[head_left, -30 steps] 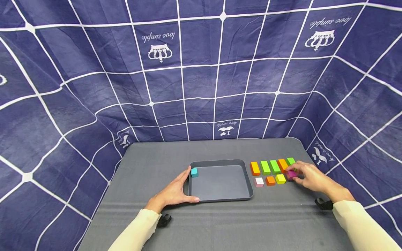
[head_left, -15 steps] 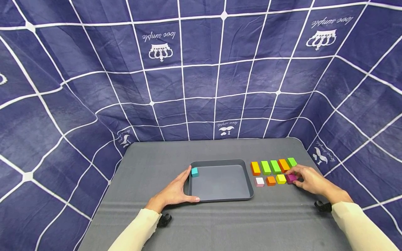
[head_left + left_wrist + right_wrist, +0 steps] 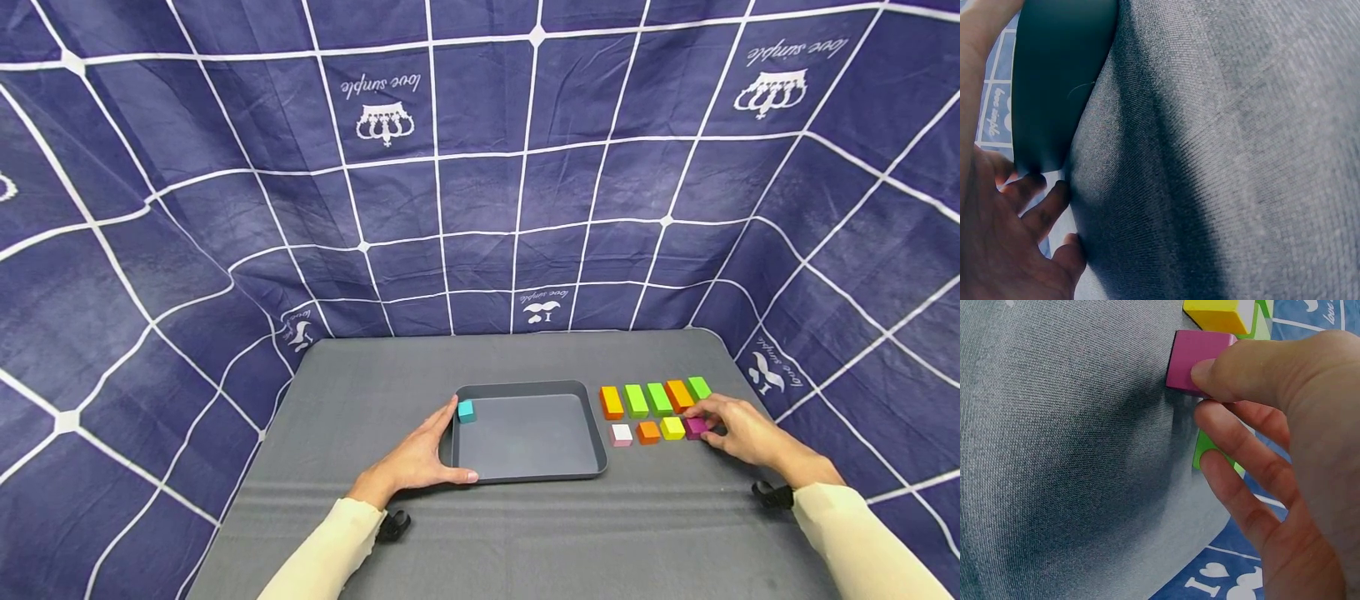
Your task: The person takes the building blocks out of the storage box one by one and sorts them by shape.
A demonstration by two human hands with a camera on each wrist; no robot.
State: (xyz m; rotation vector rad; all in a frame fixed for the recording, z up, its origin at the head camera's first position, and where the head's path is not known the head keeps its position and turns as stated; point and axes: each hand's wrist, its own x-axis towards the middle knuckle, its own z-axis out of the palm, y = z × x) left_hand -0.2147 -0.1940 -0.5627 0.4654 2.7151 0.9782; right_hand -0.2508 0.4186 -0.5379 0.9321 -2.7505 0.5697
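A grey rectangular tray (image 3: 528, 437) lies on the cloth-covered table, a teal cube (image 3: 467, 411) in its far left corner. My left hand (image 3: 416, 454) spreads along the tray's left side, thumb at the front edge, extended fingers against the side wall (image 3: 1063, 81). On the right, my right hand (image 3: 738, 427) pinches a purple cube (image 3: 1188, 356) with the thumb over one face; the fingertip opposite is partly hidden. That cube stands beside a yellow cube (image 3: 672, 428), ending a row with an orange cube (image 3: 648, 432) and a white-and-pink cube (image 3: 620, 435).
Behind the cubes runs a row of longer blocks: a yellow-orange block (image 3: 611, 402), two green blocks (image 3: 637, 401), an orange block (image 3: 680, 396) and another green block (image 3: 700, 388). Blue checked cloth (image 3: 480, 192) hangs around the table's back and sides.
My right hand has brought the purple cube slightly down toward the front, in line with the yellow cube, then stayed there. The left hand keeps its place at the tray.
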